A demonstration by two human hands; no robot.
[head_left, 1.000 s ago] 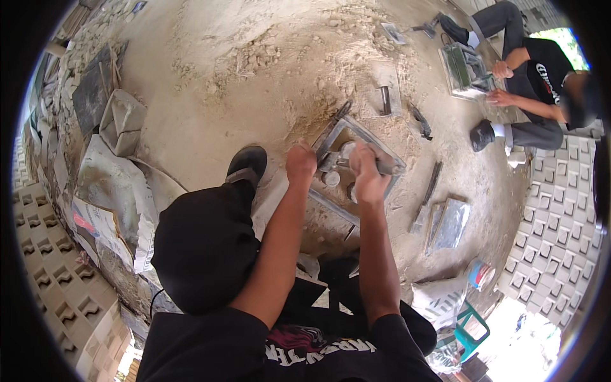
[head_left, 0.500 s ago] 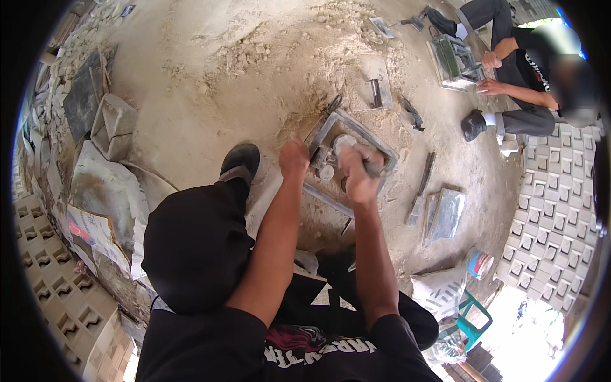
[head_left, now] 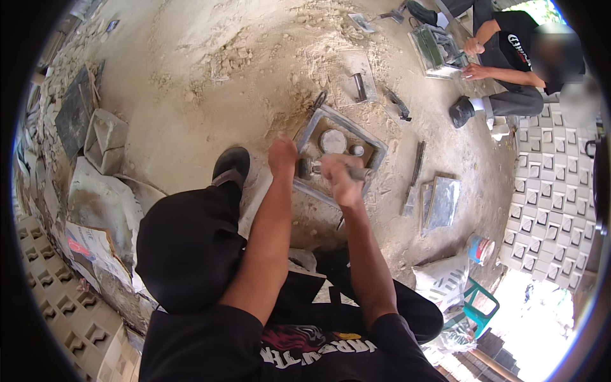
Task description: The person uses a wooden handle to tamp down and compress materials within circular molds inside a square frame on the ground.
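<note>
Between my legs, a grey rectangular mould frame (head_left: 354,122) lies on the dusty ground with sandy material inside. A pale round disc (head_left: 333,141) and a small round knob (head_left: 358,151) show within it. My right hand (head_left: 342,179) is over the frame's near part, closed around a short stick-like tool (head_left: 356,172) whose end sticks out to the right. A dark cylindrical piece (head_left: 304,168) is left of that hand; whether it belongs to the tool I cannot tell. My left hand (head_left: 282,156) is closed at the frame's left side; what its fingers hold is hidden.
Beyond the frame lie a board with a dark metal cylinder (head_left: 359,87) and a dark brush-like tool (head_left: 398,105). On the right are a long narrow tool (head_left: 414,178), flat plates (head_left: 442,202) and a bucket (head_left: 480,249). A co-worker (head_left: 509,63) handles another mould (head_left: 434,51) at upper right.
My right hand has shifted toward me within the frame, uncovering the pale disc and the small knob. My left hand stays at the frame's left side. The whole view has shifted slightly.
</note>
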